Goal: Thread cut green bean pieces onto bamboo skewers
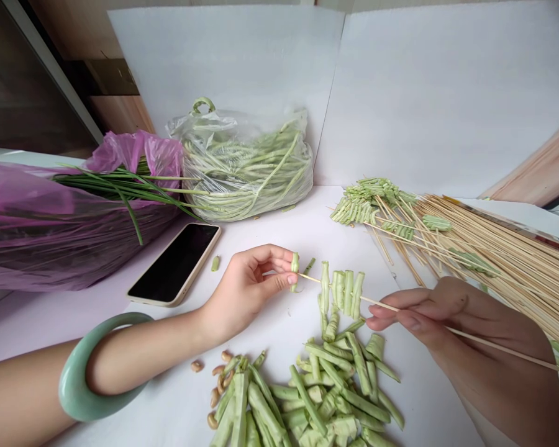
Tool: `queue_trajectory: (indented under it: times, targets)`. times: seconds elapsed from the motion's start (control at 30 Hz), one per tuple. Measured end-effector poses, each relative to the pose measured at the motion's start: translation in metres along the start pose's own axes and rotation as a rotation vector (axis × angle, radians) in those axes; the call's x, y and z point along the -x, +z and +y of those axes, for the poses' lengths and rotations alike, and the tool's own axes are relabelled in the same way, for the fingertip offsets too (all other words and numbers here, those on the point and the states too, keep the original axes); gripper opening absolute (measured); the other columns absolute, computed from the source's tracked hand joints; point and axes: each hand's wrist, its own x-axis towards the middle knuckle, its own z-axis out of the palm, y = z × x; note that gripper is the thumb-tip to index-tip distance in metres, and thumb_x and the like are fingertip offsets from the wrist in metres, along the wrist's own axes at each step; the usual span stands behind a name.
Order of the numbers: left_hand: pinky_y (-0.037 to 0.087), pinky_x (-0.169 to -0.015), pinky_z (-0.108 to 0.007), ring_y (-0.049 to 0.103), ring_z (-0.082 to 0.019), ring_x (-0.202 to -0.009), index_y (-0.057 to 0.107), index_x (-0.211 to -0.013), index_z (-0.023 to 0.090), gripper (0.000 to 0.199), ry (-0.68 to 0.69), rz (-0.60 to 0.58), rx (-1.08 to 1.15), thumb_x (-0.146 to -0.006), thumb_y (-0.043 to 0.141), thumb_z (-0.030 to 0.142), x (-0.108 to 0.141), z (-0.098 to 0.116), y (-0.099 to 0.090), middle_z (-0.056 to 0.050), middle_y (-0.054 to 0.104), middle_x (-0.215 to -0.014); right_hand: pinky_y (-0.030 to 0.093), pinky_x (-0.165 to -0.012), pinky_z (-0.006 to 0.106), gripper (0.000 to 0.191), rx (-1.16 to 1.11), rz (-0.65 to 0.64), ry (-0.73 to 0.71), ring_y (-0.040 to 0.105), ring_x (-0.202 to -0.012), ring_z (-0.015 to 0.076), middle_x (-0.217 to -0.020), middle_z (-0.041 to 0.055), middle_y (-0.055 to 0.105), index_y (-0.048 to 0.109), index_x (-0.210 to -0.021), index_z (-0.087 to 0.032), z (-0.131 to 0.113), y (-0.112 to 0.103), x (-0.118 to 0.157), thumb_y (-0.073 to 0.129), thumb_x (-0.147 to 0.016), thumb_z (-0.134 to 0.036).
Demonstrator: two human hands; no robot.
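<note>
Holding: right hand [479, 347], thumb and fingers clamped on one bamboo skewer [377, 303], long axis slanting from lower right to upper left, tip at the left hand [245, 292]. Left fingers: pinched on one bean piece [295, 264], roughly upright, crosswise to the skewer. Mid-skewer: threaded bean pieces [348, 293], likewise crosswise. Below, on desk [270, 236]: cut-bean heap [307, 400]. Beyond: bagged long beans [251, 167]; right, spare skewers [507, 239].

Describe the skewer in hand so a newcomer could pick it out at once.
In front of the clear bag of long beans, look between the left hand and the right hand. There a thin wooden skewer slants across. Unlike the piled skewers at the right, this one is held, with green bean pieces threaded near its tip.
</note>
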Motion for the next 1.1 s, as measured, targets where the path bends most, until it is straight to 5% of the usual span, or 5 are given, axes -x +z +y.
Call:
queue_trajectory:
  times: [0.33, 0.77, 0.93, 1.1]
  targets:
    - [0.050, -0.061, -0.019, 0.062, -0.009, -0.060, 0.069, -0.078, 0.011, 0.020, -0.119, -0.004, 0.199, -0.061, 0.079, 0.007, 0.002, -0.001, 0.002, 0.000, 0.068, -0.067, 0.059, -0.069, 0.027, 0.014, -0.234, -0.047, 0.039, 0.071, -0.071, 0.0148, -0.071, -0.0054, 0.073, 0.057, -0.074, -0.027, 0.004, 0.003, 0.000, 0.061, -0.083, -0.017]
    - [0.052, -0.060, -0.021, 0.062, -0.009, -0.057, 0.069, -0.073, 0.011, 0.020, -0.237, -0.102, 0.383, -0.057, 0.081, 0.006, 0.006, 0.002, 0.009, 0.000, 0.069, -0.064, 0.057, -0.068, 0.027, 0.021, -0.468, 0.042, 0.318, 0.070, -0.065, 0.0158, -0.061, -0.0034, 0.070, 0.055, -0.062, -0.023, -0.004, 0.019, 0.003, 0.072, -0.073, -0.025]
    - [0.050, -0.063, -0.024, 0.060, -0.010, -0.061, 0.067, -0.083, 0.011, 0.022, -0.213, -0.095, 0.324, -0.066, 0.078, 0.020, 0.004, -0.001, 0.007, -0.001, 0.065, -0.068, 0.060, -0.065, 0.032, 0.019, -0.475, -0.008, 0.256, 0.070, -0.063, 0.0182, -0.069, 0.0015, 0.074, 0.056, -0.063, -0.022, 0.001, 0.013, -0.005, 0.070, -0.075, -0.023]
    - [0.046, -0.066, -0.026, 0.057, -0.013, -0.070, 0.062, -0.088, 0.012, 0.015, -0.134, -0.090, -0.033, -0.083, 0.060, 0.026, 0.004, -0.003, 0.003, -0.004, 0.062, -0.075, 0.060, -0.066, 0.028, 0.020, -0.514, 0.209, 0.270, 0.071, -0.062, 0.0165, -0.062, 0.0010, 0.073, 0.059, -0.060, -0.021, -0.002, 0.003, -0.019, 0.077, -0.068, -0.027]
